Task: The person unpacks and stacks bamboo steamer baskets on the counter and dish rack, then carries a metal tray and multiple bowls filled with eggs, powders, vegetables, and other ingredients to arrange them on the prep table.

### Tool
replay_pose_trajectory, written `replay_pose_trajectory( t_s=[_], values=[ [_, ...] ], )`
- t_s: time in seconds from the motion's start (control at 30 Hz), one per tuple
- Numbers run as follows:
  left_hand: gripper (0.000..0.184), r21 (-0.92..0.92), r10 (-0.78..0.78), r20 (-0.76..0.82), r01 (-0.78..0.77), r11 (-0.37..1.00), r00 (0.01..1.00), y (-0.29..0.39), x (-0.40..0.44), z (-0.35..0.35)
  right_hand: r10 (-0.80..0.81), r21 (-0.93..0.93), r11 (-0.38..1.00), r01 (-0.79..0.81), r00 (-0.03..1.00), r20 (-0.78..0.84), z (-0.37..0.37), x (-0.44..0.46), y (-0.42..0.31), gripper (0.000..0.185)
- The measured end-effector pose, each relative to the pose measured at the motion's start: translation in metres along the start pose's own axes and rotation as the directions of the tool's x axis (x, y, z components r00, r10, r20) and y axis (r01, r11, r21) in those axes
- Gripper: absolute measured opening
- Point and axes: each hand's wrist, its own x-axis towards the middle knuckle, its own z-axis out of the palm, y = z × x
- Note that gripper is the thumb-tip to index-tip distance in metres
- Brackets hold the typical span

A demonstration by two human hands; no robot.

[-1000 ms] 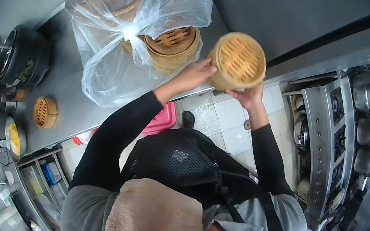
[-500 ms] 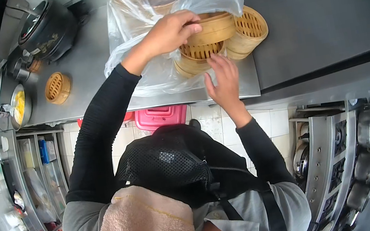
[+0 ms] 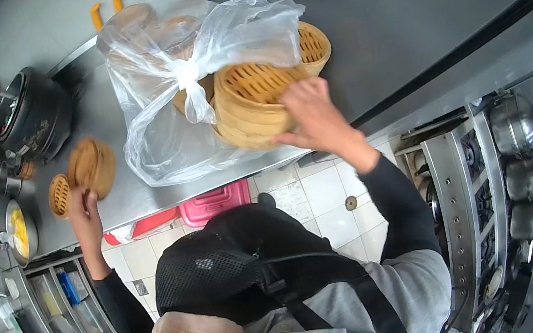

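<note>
The left hand (image 3: 81, 204) is grasping a round bamboo steamer basket (image 3: 93, 168) by its near edge, holding it tilted over the left part of the steel tabletop (image 3: 90, 90). A smaller slatted bamboo steamer (image 3: 60, 195) is sitting just beside that basket. The right hand (image 3: 314, 116) is gripping the side of a bamboo steamer stack (image 3: 251, 116), fingers at the top rim, thumb lower down; the stack is standing near the tabletop's front edge, beside a knotted clear plastic bag (image 3: 170, 161). Behind the right hand, another slatted steamer (image 3: 314, 45) is resting against the bag's right side. A dark pot (image 3: 42, 112) is standing at the far left, and a metal bowl (image 3: 29, 241) is holding yellow food (image 3: 19, 228).
</note>
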Motion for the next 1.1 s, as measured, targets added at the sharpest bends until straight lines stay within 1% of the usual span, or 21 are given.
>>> replay_pose_trajectory(
  t_s=[0.03, 0.1, 0.13, 0.23, 0.33, 0.43, 0.47, 0.57, 0.67, 0.77, 0.8, 0.93, 1.0, 1.03, 1.1],
  values=[
    [0.016, 0.064, -0.009, 0.004, 0.008, 0.998, 1.000, -0.025, -0.013, 0.009, -0.012, 0.018, 1.000, 0.012, 1.000, 0.013, -0.026, -0.002, 0.001, 0.059],
    [0.016, 0.119, -0.064, -0.005, 0.064, 0.991, 0.998, -0.083, -0.044, 0.039, 0.035, -0.087, 0.996, -0.030, 0.998, 0.056, -0.062, -0.004, 0.013, 0.061],
    [0.015, 0.147, -0.091, -0.010, 0.092, 0.985, 0.996, -0.100, -0.054, 0.054, 0.060, -0.139, 0.989, -0.050, 0.996, 0.073, -0.071, -0.005, 0.018, 0.061],
    [0.019, 0.208, -0.151, 0.004, 0.147, 0.967, 0.989, -0.121, -0.075, 0.084, 0.118, -0.303, 0.944, -0.130, 0.991, -0.057, -0.061, 0.011, 0.061, 0.061],
    [0.022, 0.053, -0.328, 0.050, 0.326, 0.944, 0.943, -0.137, -0.075, 0.107, 0.143, -0.374, 0.900, -0.224, 0.962, -0.234, -0.029, 0.032, 0.111, 0.061],
    [0.025, 0.119, -0.230, 0.041, 0.224, 0.967, 0.972, -0.113, -0.057, 0.102, 0.172, -0.404, 0.879, -0.255, 0.958, -0.230, -0.005, 0.041, 0.139, 0.061],
    [0.031, 0.138, -0.194, 0.024, 0.189, 0.972, 0.981, -0.108, -0.054, 0.103, 0.213, -0.443, 0.853, -0.275, 0.959, -0.185, 0.003, 0.042, 0.142, 0.060],
    [0.036, -0.054, -0.320, 0.011, 0.320, 0.946, 0.947, -0.082, -0.052, 0.099, 0.242, -0.442, 0.850, -0.287, 0.958, -0.156, 0.018, 0.039, 0.149, 0.059],
    [0.041, -0.141, -0.166, -0.015, 0.162, 0.977, 0.986, -0.082, -0.061, 0.102, 0.232, -0.432, 0.859, -0.276, 0.961, -0.153, 0.020, 0.042, 0.135, 0.057],
    [0.043, -0.104, -0.259, 0.052, 0.264, 0.959, 0.964, -0.064, -0.067, 0.101, 0.243, -0.474, 0.832, -0.289, 0.957, -0.158, 0.023, 0.048, 0.137, 0.055],
    [0.043, -0.084, -0.222, 0.050, 0.226, 0.971, 0.974, -0.064, -0.068, 0.102, 0.222, -0.478, 0.834, -0.275, 0.961, -0.166, 0.023, 0.049, 0.133, 0.054],
    [0.042, -0.073, -0.242, 0.051, 0.245, 0.967, 0.969, -0.058, -0.071, 0.106, 0.194, -0.467, 0.853, -0.231, 0.973, -0.126, 0.026, 0.051, 0.126, 0.053],
    [0.042, -0.074, -0.172, 0.026, 0.174, 0.982, 0.985, -0.055, -0.069, 0.110, 0.177, -0.474, 0.857, -0.202, 0.979, -0.098, 0.028, 0.052, 0.127, 0.054],
    [0.043, -0.072, -0.138, 0.011, 0.138, 0.988, 0.990, -0.053, -0.070, 0.110, 0.208, -0.486, 0.844, -0.227, 0.974, -0.095, 0.028, 0.054, 0.129, 0.055],
    [0.040, -0.109, -0.217, 0.043, 0.220, 0.969, 0.975, -0.045, -0.073, 0.106, 0.265, -0.511, 0.815, -0.273, 0.960, -0.091, 0.020, 0.054, 0.143, 0.056]
  ],
)
